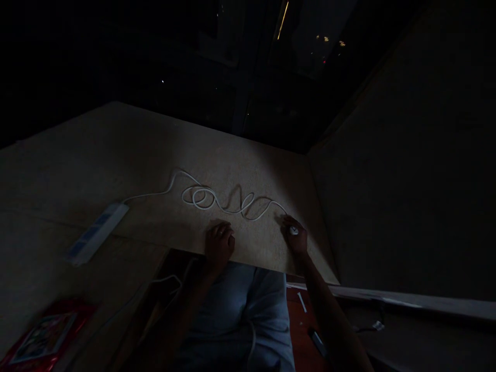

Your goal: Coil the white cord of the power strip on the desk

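Note:
My right hand (296, 237) is closed around the white plug (293, 231) of a power cord, low over the right part of the table. From the plug, a white cord (248, 204) runs left in loose loops across the tabletop. It joins a white power strip (96, 232) with bluish sockets, lying at a slant on the left. My left hand (219, 245) rests at the table's near edge, below the cord loops and apart from them. Its fingers are curled, and nothing shows in them.
The pale table (143, 150) ends at a dark window and meets a dark wall (403, 170) on the right. A red packet (46, 330) lies at lower left. Another thin cable (166, 279) hangs near the edge by my legs. A dark object (318, 342) is on the reddish floor.

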A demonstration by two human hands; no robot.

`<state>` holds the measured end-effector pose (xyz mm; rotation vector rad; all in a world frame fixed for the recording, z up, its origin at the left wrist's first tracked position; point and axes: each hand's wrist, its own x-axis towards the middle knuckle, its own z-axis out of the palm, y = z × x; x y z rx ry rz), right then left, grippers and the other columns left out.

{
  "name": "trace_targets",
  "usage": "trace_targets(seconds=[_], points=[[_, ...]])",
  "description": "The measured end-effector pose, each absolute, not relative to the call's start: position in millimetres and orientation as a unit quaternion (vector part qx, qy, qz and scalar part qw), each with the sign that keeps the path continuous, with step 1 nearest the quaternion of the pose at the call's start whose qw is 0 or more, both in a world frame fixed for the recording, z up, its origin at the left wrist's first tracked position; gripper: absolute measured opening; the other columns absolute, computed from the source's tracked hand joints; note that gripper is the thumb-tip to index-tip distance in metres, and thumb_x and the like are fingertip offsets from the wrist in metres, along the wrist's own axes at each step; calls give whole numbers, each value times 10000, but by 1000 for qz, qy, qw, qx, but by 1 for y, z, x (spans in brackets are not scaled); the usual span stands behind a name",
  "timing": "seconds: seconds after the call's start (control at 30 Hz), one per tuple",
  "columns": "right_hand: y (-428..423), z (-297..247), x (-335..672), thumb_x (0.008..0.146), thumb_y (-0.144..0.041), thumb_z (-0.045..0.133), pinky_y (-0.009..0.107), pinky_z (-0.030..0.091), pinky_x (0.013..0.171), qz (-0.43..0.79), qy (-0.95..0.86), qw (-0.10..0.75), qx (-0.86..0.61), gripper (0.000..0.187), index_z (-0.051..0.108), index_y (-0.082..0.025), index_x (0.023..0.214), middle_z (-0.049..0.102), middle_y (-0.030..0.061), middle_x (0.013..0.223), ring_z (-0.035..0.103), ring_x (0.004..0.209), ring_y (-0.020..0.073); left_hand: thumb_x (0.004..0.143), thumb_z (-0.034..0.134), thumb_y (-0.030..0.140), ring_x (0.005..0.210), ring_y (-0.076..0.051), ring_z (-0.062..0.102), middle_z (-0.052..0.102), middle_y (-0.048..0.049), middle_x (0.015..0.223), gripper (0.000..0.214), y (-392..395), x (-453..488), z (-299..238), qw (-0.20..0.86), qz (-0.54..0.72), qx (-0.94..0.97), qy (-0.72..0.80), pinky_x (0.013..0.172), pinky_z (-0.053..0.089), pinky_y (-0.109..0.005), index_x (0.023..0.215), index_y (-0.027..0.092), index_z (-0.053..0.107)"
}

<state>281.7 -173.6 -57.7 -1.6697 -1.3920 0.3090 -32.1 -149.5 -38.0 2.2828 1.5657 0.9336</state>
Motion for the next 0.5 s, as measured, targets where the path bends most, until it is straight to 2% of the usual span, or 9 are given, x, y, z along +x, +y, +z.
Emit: trace_targets(seconds=[0.2,0.37,0.5], points=[[-174,-57,280,827,-341,641,467,511,1021,119,-571,454,-673,222,757,-223,974,712,119,1203,659,1139,279,841,514,108,1145,-244,622,732,-50,1165,209,-148,-33,-39,86,318,779,534,1005,438,-428,897,225,678],[-175,-56,279,795,-327,654,479,514,1011,117,-578,442,-676,293,747,-224,1053,706,116,1219,648,1145,297,840,504,109,1122,-248,648,742,-66,1138,228,-146,-34,-43,70,306,782,539,1030,440,-439,893,224,693],[-178,-55,278,795,-343,665,484,507,1018,125,-577,445,-673,299,741,-235,1063,702,110,1233,640,1158,302,864,488,134,1113,-251,656,741,-81,1139,246,-146,-36,-45,53,301,780,547,1030,445,-437,949,221,701]])
